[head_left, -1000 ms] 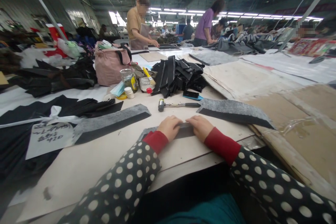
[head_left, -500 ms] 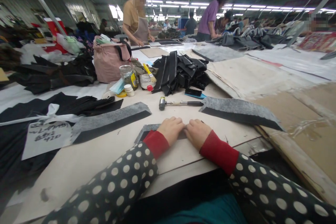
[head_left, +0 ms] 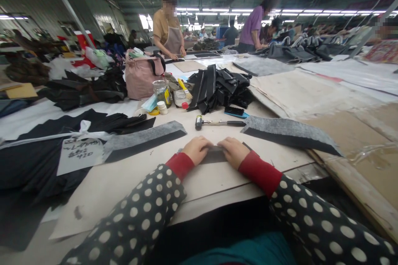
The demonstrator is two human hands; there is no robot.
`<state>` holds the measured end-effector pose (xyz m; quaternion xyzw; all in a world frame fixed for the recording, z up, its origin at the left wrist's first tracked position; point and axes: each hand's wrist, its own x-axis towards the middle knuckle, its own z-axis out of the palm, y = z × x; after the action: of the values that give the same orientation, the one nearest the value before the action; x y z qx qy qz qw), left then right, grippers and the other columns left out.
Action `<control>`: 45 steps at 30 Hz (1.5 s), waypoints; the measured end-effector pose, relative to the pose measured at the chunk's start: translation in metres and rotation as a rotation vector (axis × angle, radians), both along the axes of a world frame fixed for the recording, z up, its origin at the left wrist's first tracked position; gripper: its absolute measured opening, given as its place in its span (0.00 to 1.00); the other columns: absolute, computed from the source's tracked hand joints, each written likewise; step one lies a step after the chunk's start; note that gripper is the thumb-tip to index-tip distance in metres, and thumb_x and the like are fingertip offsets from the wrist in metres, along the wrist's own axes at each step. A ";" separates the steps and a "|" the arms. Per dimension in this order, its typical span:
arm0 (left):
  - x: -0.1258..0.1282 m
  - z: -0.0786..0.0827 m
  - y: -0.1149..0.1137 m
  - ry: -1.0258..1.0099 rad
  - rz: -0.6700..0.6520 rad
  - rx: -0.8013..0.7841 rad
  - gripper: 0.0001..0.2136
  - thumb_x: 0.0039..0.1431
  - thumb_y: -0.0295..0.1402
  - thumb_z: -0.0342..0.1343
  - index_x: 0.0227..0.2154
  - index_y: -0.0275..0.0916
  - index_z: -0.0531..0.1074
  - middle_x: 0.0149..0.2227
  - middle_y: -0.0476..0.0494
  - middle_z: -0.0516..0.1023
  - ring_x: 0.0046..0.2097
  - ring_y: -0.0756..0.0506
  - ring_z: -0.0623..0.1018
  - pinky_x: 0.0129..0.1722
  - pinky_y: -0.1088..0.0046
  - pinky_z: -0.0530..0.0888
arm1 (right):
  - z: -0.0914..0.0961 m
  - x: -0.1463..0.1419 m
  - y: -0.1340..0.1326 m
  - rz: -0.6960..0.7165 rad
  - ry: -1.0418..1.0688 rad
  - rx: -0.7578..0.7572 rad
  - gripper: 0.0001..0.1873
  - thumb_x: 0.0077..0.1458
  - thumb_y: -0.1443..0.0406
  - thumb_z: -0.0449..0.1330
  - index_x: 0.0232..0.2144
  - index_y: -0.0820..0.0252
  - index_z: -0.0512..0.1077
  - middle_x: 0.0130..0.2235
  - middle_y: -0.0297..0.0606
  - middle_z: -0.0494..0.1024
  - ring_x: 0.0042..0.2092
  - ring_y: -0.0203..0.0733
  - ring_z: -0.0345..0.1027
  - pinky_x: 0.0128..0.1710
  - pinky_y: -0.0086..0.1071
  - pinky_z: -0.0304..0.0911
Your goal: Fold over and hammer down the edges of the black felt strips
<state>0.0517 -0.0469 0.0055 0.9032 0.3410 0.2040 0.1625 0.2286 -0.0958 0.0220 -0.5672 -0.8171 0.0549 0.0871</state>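
A dark strip of fabric (head_left: 214, 156) lies flat on the pale board in front of me, mostly covered by my hands. My left hand (head_left: 196, 150) presses on its left part, fingers curled together over the far edge. At the right part, my right hand (head_left: 234, 153) grips the same edge with bent fingers. A short stretch of the strip shows between the fingertips. Just beyond lies a hammer (head_left: 199, 122) with a black handle. Grey-backed black strips rest on either side, a left one (head_left: 146, 140) and a right one (head_left: 289, 132).
Black pieces (head_left: 214, 89) are heaped behind the hammer, beside a blue brush (head_left: 236, 112), a glass jar (head_left: 161, 91) and a pink bag (head_left: 141, 74). Tied black fabric with a written tag (head_left: 80, 155) lies left. Cardboard sheets (head_left: 363, 132) cover the right. Co-workers stand across the table.
My hands have moved apart along the strip, uncovering more of its middle. The whole view has shifted slightly, so the table things appear farther right.
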 end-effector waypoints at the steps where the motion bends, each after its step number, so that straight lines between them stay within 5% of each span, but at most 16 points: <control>1: 0.001 0.000 -0.001 0.004 -0.004 0.009 0.12 0.48 0.20 0.48 0.34 0.37 0.71 0.35 0.46 0.71 0.39 0.47 0.69 0.43 0.71 0.66 | -0.001 -0.002 0.002 0.025 0.024 -0.005 0.18 0.47 0.76 0.49 0.41 0.63 0.67 0.39 0.40 0.68 0.42 0.38 0.58 0.44 0.28 0.53; 11: 0.001 0.010 -0.009 0.200 -0.067 0.105 0.11 0.52 0.21 0.43 0.32 0.38 0.69 0.35 0.46 0.69 0.38 0.47 0.67 0.39 0.70 0.65 | 0.006 -0.034 -0.007 0.000 -0.249 0.034 0.13 0.54 0.67 0.47 0.32 0.67 0.70 0.34 0.47 0.69 0.39 0.47 0.59 0.38 0.36 0.55; 19: -0.030 0.004 0.008 0.047 -0.069 -0.038 0.12 0.50 0.23 0.48 0.38 0.36 0.70 0.36 0.45 0.71 0.40 0.48 0.69 0.44 0.71 0.65 | 0.003 -0.031 -0.005 -0.089 -0.219 0.103 0.11 0.53 0.63 0.50 0.33 0.65 0.69 0.35 0.44 0.68 0.39 0.46 0.59 0.38 0.34 0.55; 29: -0.039 0.003 0.002 -0.026 0.011 -0.072 0.14 0.44 0.19 0.47 0.32 0.36 0.71 0.33 0.46 0.72 0.38 0.48 0.70 0.42 0.70 0.66 | -0.004 -0.041 0.012 0.093 0.027 -0.032 0.20 0.45 0.78 0.47 0.41 0.63 0.68 0.39 0.41 0.67 0.42 0.38 0.58 0.43 0.28 0.53; 34: -0.040 0.002 -0.002 0.062 -0.035 0.012 0.15 0.44 0.18 0.45 0.32 0.38 0.71 0.35 0.45 0.70 0.39 0.47 0.68 0.43 0.70 0.64 | 0.002 -0.054 0.004 0.161 -0.171 0.000 0.14 0.52 0.74 0.45 0.33 0.66 0.70 0.35 0.45 0.68 0.39 0.43 0.58 0.40 0.34 0.54; 39: -0.049 0.004 0.004 0.024 -0.077 -0.068 0.13 0.49 0.21 0.46 0.35 0.38 0.71 0.35 0.45 0.70 0.40 0.48 0.68 0.43 0.71 0.65 | 0.005 -0.064 -0.001 0.071 -0.226 0.030 0.12 0.54 0.67 0.47 0.32 0.66 0.70 0.34 0.47 0.68 0.40 0.46 0.59 0.37 0.34 0.55; 45: -0.078 0.008 0.006 -0.018 0.054 -0.173 0.13 0.49 0.24 0.51 0.40 0.36 0.69 0.37 0.44 0.70 0.40 0.48 0.69 0.43 0.71 0.66 | 0.004 -0.062 0.003 0.047 -0.152 0.056 0.11 0.53 0.65 0.49 0.33 0.66 0.69 0.36 0.45 0.68 0.40 0.45 0.59 0.41 0.34 0.54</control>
<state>-0.0262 -0.0410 0.0137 0.8743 0.3802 0.1864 0.2373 0.1665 -0.0931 0.0262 -0.5478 -0.8356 -0.0092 0.0395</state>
